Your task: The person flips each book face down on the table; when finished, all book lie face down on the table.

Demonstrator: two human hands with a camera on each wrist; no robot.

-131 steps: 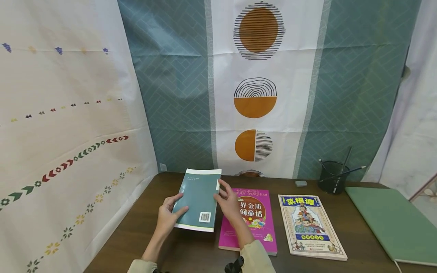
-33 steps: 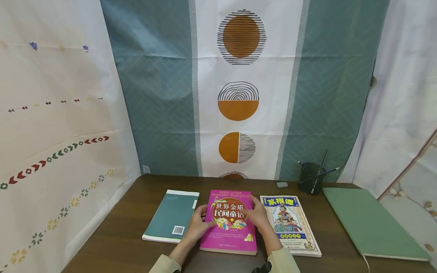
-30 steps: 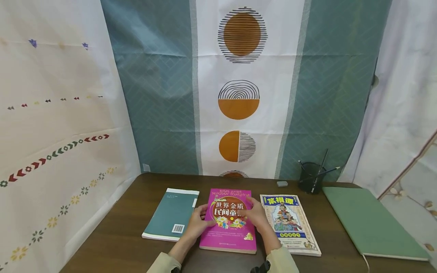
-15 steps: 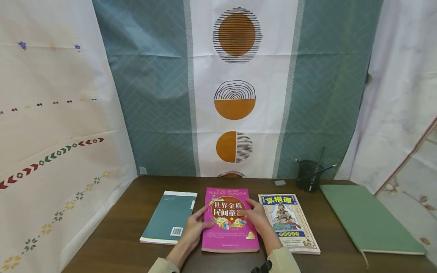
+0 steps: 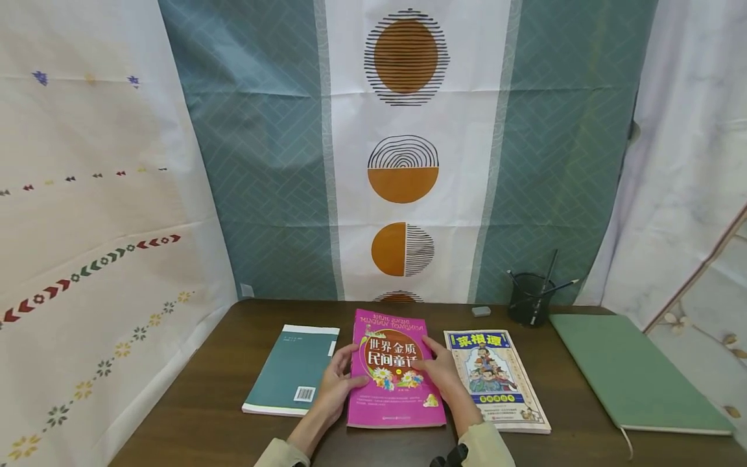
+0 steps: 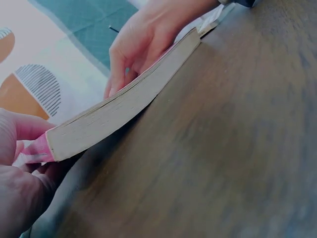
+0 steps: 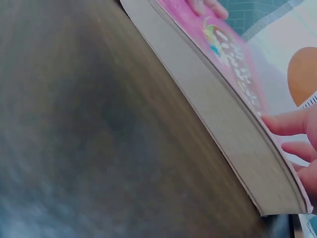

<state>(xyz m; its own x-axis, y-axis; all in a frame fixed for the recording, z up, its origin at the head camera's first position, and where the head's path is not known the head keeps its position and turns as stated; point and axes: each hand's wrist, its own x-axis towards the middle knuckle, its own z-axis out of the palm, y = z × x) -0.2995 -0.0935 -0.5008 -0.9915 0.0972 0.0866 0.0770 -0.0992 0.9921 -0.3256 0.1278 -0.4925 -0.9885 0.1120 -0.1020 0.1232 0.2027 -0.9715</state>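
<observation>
Pink book [image 5: 394,373] lying in the middle of the dark wooden worktop [image 5: 198,415] in the head view, far edge apparently lifting a little. Left hand [image 5: 336,386] gripping its left edge, fingers curling over the cover; right hand [image 5: 439,375] gripping the right edge the same way. Lying just beside it on the left, a teal book [image 5: 297,370], back cover up; on the right, an illustrated book [image 5: 496,379], close enough for the right wrist to be hanging over it. Standing further back, a black pen holder [image 5: 530,303] and a small eraser [image 5: 481,311]; lying at the far right, a green folder [image 5: 633,376].

From the left wrist, showing the pink book [image 6: 124,106] tilting up off the worktop, page block facing the camera, left hand [image 6: 20,168] clamping the near corner and the right hand [image 6: 143,44] pinching the far side.

From the right wrist, showing the pink book [image 7: 233,114] again clear of the wood at its near edge, right hand's fingertips [image 7: 292,124] pressing on the cover.

Likely risks: gripping only at the edges, so letting the soft cover bend or the pages fan open; swinging sideways while lifting and nudging either neighbouring book out of line; slipping from one side and dropping a corner on the worktop.
</observation>
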